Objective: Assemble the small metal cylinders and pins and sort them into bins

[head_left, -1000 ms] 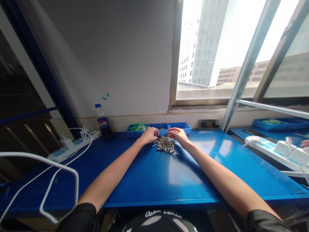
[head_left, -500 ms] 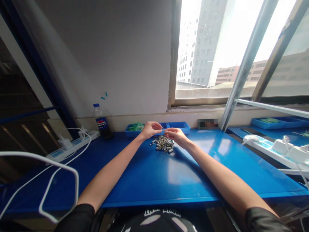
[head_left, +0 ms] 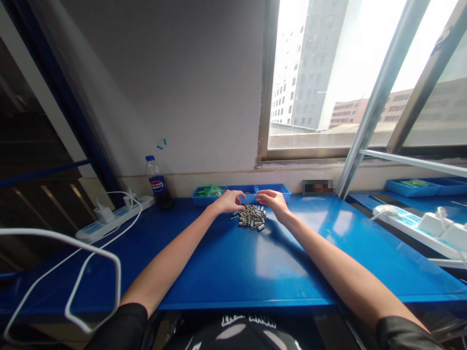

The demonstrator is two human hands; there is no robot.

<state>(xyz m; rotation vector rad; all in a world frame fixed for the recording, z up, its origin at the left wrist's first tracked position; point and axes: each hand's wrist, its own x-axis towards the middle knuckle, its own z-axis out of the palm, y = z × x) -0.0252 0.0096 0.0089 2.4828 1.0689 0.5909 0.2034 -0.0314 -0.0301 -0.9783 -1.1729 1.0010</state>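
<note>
I see a glossy blue table (head_left: 233, 272), a silver-grey parts pile (head_left: 251, 217), blue trays (head_left: 272, 188), and green bits (head_left: 207, 192) in one. Bottle (head_left: 156, 183): blue cap, dark liquid, red-white-blue label. White power strip (head_left: 109, 221), white cable (head_left: 91, 257). Black shirt (head_left: 248, 335), white print.

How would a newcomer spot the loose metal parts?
On the blue table below the window, find the row of blue plastic trays at the back. Before them, between the left hand and right hand, lies a heap of small silvery metal cylinders, loose, not binned.
</note>
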